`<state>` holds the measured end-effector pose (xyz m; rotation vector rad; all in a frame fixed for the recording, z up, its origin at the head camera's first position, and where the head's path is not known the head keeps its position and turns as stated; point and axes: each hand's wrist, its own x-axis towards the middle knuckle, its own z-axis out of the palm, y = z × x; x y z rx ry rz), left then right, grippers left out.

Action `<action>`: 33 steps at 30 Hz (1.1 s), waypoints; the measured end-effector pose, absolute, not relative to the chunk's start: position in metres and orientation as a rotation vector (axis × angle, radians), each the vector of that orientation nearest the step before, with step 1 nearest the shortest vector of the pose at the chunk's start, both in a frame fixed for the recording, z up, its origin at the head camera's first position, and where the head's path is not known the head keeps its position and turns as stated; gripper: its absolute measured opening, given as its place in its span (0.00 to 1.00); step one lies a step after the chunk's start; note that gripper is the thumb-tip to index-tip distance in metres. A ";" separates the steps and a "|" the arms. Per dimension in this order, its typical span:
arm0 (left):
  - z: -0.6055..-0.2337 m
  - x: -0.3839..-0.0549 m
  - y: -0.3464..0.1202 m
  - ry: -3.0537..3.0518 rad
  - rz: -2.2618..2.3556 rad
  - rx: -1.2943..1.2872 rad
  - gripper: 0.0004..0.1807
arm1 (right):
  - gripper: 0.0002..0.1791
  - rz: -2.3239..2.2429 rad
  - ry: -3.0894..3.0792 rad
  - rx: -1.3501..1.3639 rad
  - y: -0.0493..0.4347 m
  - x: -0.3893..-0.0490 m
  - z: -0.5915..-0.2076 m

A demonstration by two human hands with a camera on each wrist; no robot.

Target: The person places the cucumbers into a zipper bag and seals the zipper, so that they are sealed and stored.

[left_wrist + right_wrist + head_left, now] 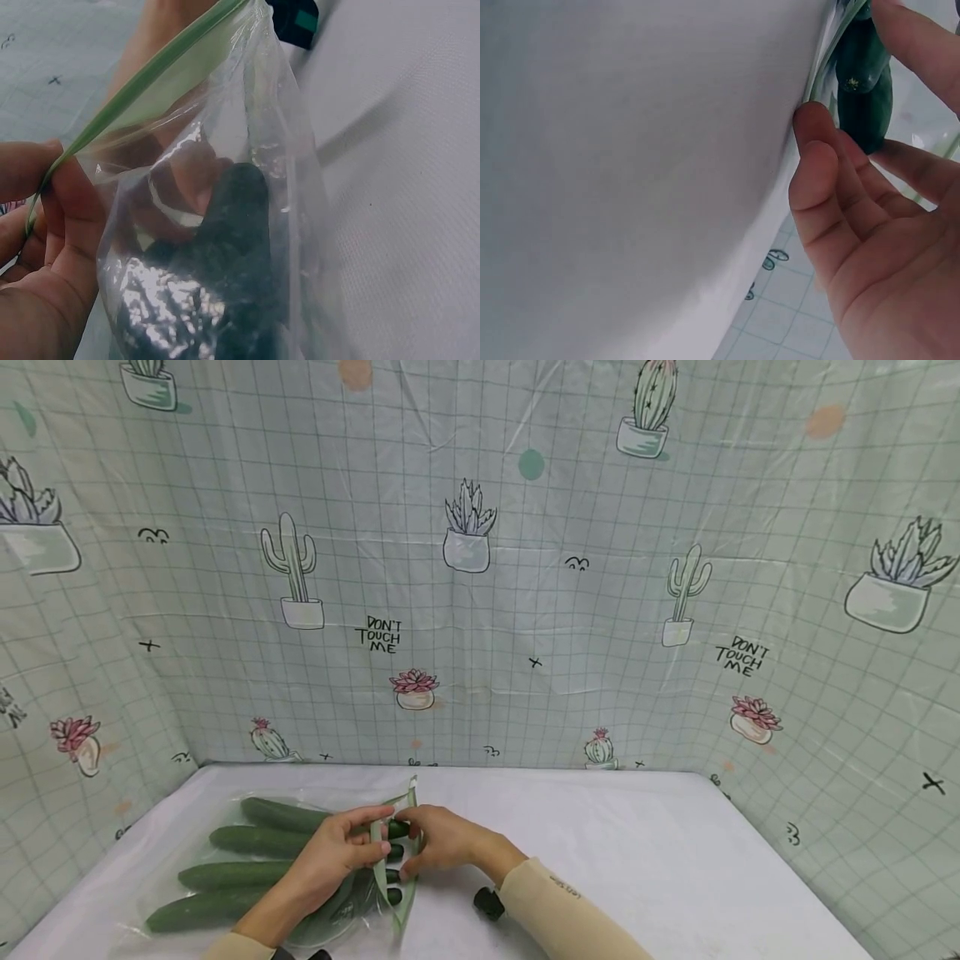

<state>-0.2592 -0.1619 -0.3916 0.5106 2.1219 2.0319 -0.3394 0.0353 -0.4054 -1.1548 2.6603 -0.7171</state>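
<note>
A clear zip bag (330, 893) with a green zip strip (411, 802) lies on the white table (637, 860), mouth to the right. Inside lie several dark green cucumbers (255, 841), side by side. My left hand (372, 842) pinches the near side of the mouth; in the left wrist view its fingertips (64, 187) hold the green strip (142, 82) over the cucumber ends (240, 225). My right hand (411, 847) grips the other side of the mouth, with its fingers (817, 150) and thumb on either side of the cucumber tips (862, 82).
A cactus-print plastic sheet (480, 568) walls the table at the back and both sides. A small black device (489, 903) sits by my right wrist. White tabletop stretches to the right of the bag.
</note>
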 end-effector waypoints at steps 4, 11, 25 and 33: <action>-0.393 -0.260 -0.162 2.116 2.031 0.516 0.34 | 0.40 -0.722 2.648 -1.153 0.038 -0.338 -0.404; -0.396 -0.261 -0.160 2.115 2.031 0.512 0.34 | 0.35 -0.783 2.635 -1.079 0.051 -0.342 -0.404; -0.401 -0.260 -0.147 2.230 1.959 0.417 0.33 | 0.23 -0.914 2.762 -0.986 0.062 -0.368 -0.401; -0.400 -0.260 -0.152 2.262 1.887 0.462 0.31 | 0.19 -0.971 2.812 -0.973 0.053 -0.382 -0.402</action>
